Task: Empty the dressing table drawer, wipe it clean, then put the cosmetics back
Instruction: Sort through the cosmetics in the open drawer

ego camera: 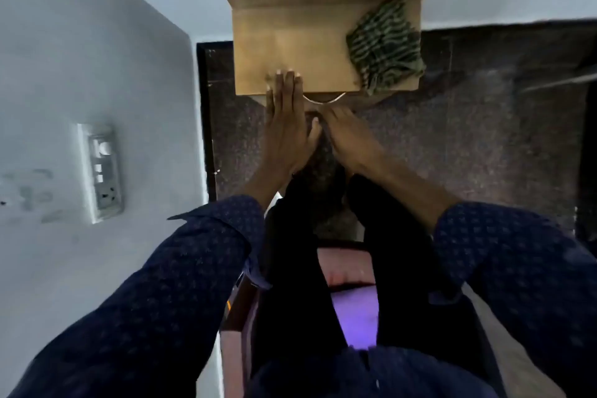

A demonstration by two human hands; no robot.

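Left hand (pixel 286 113) lies flat, fingers straight, on the tabletop's (pixel 290 52) near edge; right hand (pixel 347 134) curls beneath the drawer handle (pixel 324 100), grasp unclear; striped cloth (pixel 384 48) at right edge.

Your dressing table (pixel 290 42) has a plain tan wooden top. A green-and-black striped cloth (pixel 384 48) lies crumpled at the top's right edge, overhanging the front. Below the front edge, the drawer's curved metal handle (pixel 326 101) shows.
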